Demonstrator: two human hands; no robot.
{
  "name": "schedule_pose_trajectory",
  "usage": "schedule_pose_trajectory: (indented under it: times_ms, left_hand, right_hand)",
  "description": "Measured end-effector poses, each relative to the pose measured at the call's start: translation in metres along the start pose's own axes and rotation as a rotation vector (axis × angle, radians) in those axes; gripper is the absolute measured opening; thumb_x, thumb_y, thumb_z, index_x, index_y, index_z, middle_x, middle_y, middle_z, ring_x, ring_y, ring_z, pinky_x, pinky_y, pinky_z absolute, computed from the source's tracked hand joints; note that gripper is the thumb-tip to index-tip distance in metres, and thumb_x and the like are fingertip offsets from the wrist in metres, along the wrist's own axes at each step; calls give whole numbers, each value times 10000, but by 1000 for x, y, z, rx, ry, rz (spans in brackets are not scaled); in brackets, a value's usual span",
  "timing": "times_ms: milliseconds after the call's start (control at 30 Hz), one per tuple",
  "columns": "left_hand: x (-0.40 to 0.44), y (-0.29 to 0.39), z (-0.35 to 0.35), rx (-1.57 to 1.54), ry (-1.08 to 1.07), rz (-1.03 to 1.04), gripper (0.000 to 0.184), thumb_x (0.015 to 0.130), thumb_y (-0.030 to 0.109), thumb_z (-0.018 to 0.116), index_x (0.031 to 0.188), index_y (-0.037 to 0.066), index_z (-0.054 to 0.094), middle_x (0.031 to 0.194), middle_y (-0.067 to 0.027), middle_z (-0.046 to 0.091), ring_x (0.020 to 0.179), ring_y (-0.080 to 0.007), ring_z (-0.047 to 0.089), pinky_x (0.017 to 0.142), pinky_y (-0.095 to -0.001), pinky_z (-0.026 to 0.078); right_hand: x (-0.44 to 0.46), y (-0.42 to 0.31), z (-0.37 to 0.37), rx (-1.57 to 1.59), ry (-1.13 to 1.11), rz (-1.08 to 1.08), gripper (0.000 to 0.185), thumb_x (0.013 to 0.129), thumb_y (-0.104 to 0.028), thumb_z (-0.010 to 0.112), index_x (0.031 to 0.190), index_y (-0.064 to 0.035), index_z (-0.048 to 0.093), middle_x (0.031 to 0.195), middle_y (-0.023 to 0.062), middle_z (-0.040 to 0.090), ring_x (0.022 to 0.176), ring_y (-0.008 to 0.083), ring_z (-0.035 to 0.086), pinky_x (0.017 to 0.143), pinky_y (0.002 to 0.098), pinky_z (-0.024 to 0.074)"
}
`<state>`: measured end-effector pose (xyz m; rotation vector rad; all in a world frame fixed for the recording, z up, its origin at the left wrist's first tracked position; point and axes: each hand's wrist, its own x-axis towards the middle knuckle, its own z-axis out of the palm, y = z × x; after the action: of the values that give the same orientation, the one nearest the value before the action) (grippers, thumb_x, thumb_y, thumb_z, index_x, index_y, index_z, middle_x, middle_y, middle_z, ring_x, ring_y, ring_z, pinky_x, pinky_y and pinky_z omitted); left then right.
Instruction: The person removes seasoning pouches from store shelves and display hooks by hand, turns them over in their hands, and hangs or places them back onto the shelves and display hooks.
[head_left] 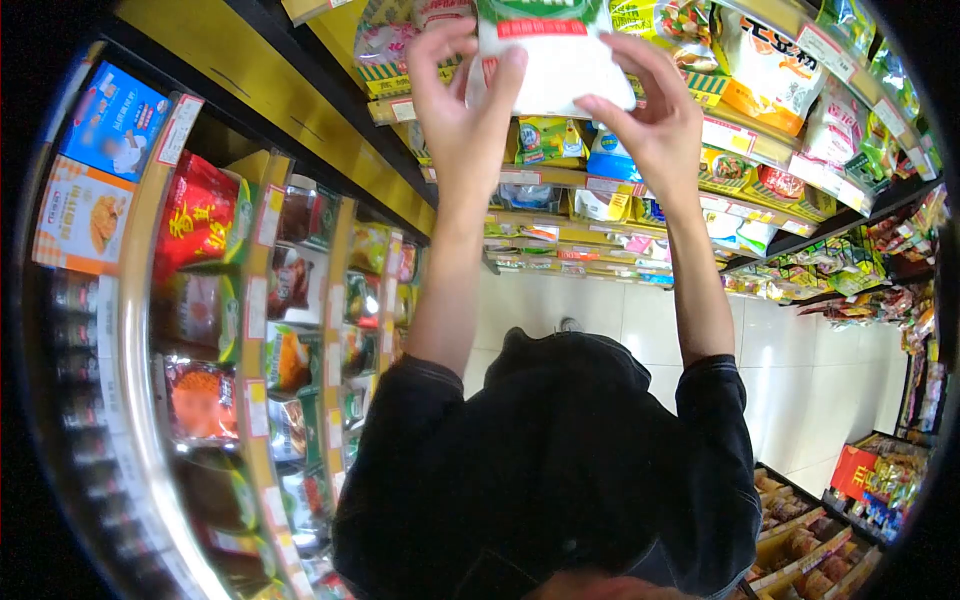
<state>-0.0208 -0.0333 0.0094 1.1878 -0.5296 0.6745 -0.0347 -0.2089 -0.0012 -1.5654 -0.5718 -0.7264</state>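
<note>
"What is the person wearing?"

"A black top [560,450], loose over the torso, with folds in the cloth. The lower edge looks bunched and rounded."

"And the sleeves?"

"Short and wide, black like the rest. The left sleeve [405,410] and the right sleeve [715,410] both end near the elbow — from there the forearms are bare."

"Any trim or markings?"

"Fine pale stitching [490,562] near the shoulder — thin, broken lines. A small dark round spot sits by the neck; I can't tell if it's a button."

"The hands?"

"Bare, the left hand [462,105] and the right hand [658,125] alike, with slim fingers."
</note>
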Motion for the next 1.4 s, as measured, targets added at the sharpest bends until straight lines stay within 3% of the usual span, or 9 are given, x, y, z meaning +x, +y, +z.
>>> schedule_pose_trajectory:
  times_ms: [67, 267, 433, 567, 667, 767, 967, 1100, 1400]
  left_hand:
    - [-26, 11, -2, 17, 52, -77, 508, 853, 21, 786, 1274, 34, 503, 1237, -80, 502, 1129, -138, 500, 983, -298, 467]
    - [-124, 11, -31, -55, 185, -174, 641, 802, 26, 808, 1308, 53, 415, 1206, -84, 438, 1114, -155, 461, 986, -338, 426]
    - [-174, 14, -46, -25, 60, -173, 590, 817, 91, 790, 1216, 97, 355, 1183, -110, 433, 1056, -166, 450, 966, -367, 414]
    - [-221, 10, -59, -11, -242, -379, 534, 845, 35, 779, 1252, 48, 433, 1192, -116, 417, 1071, -196, 483, 952, -355, 438]
    - [-211, -13, -92, 340, -451, -304, 287, 890, 149, 748, 1118, 24, 624, 1031, -116, 596, 1029, -259, 590, 920, -367, 472]
    - [-141, -59, -128, 654, -299, -269, 116, 967, 140, 630, 997, 30, 653, 949, -116, 663, 887, -289, 655, 840, -391, 511]
    - [-32, -124, -130, 1556, -392, 129, 194, 936, 193, 609, 1027, 41, 688, 1116, -175, 698, 954, -368, 692, 805, -468, 578]
    - [0, -169, -137, 1603, -494, -345, 520, 918, 509, 622, 1270, 126, 638, 1258, -211, 655, 1127, -376, 653, 962, -488, 536]
    - [2, -177, -158, 1401, -550, -128, 650, 864, 521, 681, 1368, 124, 577, 1368, -192, 589, 1268, -381, 552, 1045, -485, 452]
  right_hand:
    - [-22, 6, -5, 88, -48, -18, 596, 742, -35, 879, 1288, -25, 639, 1353, 121, 560, 1230, 217, 590, 989, 334, 546]
    - [-123, -8, -15, 384, -163, 186, 807, 698, -121, 940, 1379, -53, 512, 1410, 127, 460, 1360, 246, 447, 1100, 373, 440]
    - [-163, -21, -8, 634, 44, 666, 1181, 676, -575, 908, 1520, -18, 298, 1525, 127, 382, 1421, 247, 379, 1181, 419, 289]
    - [-199, -7, -23, 455, -108, 926, 645, 908, -209, 777, 1423, 14, 458, 1318, 133, 628, 1180, 216, 615, 1039, 370, 467]
    - [-232, 4, -38, 477, -31, 1105, 541, 924, -176, 745, 1369, 20, 508, 1258, 134, 660, 1118, 205, 647, 991, 358, 502]
    - [-266, 6, -46, 475, 28, 1235, 486, 950, -175, 707, 1353, 24, 523, 1220, 136, 675, 1087, 203, 661, 963, 353, 520]
    - [-287, -2, -41, 494, 89, 1298, 485, 962, -187, 694, 1347, 46, 512, 1219, 159, 670, 1062, 220, 670, 954, 362, 525]
    - [-288, -7, -38, 518, 131, 1280, 514, 955, -222, 708, 1348, 46, 515, 1202, 153, 675, 1055, 224, 670, 950, 371, 526]
    - [-297, -12, -48, 469, 266, 1272, 458, 971, -191, 675, 1334, 46, 527, 1199, 158, 671, 1041, 219, 671, 922, 360, 535]
